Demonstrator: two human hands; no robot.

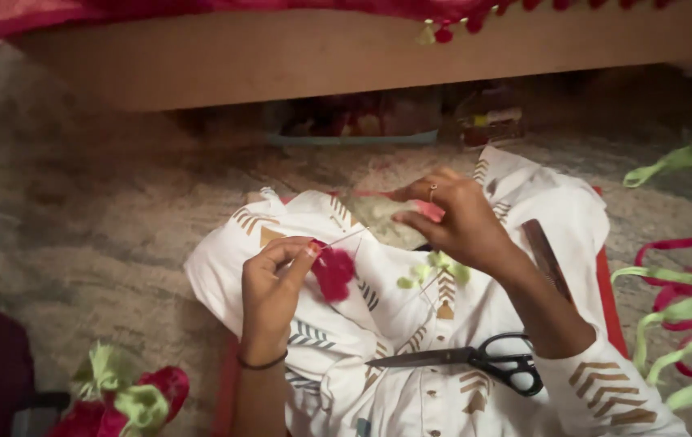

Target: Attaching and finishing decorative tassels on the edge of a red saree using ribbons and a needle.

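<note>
The left hand (271, 279) is up over the white cloth (378, 324). Its thumb and first finger are pinched tight on a thin needle (344, 238), which points up and to the right. A fluffy red pom-pom (334, 273) sits right beside those fingers and touches them. It looks like the needle goes through it, but the view is too blurry to be sure.

The right hand (455, 218) is near the top edge of the white cloth. Its fingers are curled down and press on a pale bit of fabric (382, 220) there. The grip is narrow, and there is a ring on one finger. A thin thread (427, 287) seems to run down from this hand over the cloth.

The white cloth has brown and grey arrow shapes on it. It is spread on the floor (78, 210) over a red mat (607, 291) that peeks out at the right edge. Small light green bits (435, 267) lie on the cloth just below the right hand. Black-handled scissors (475, 360) lie shut on the cloth near its bottom edge, beside the right arm. A dark comb (547, 259) lies near the right edge of the cloth.

Green ribbons (686, 311) and red ribbons (686, 247) lie on the floor on the right side. More red and green pom-poms (131, 396) sit at the bottom left corner. A wooden bed frame (346, 53) runs along the top.
</note>
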